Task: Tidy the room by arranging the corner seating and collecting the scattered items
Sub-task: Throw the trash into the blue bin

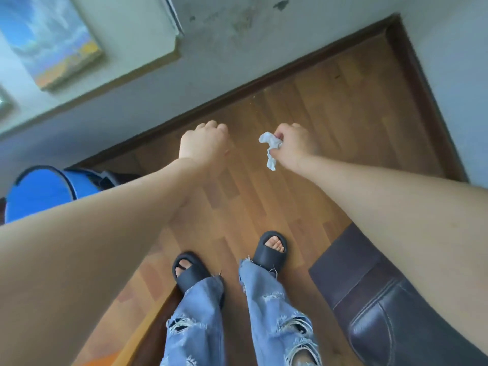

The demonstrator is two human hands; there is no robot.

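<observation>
**Tissue in One Hand, Fist in the Other**

Fingers of the right hand (293, 143) pinch tight on a crumpled white tissue (270, 147), just right of the middle of the frame. One end of the tissue hangs down over the wooden floor (330, 101). The left hand (203, 143) is curled into a fist with nothing showing in it. A blue bin (39, 191) sits at the left edge. A dark brown leather seat (369, 299) fills the lower right. A painting (50, 40) hangs upper left. Two feet in black slippers (190, 270) stand at the bottom. No writing can be read anywhere.
</observation>
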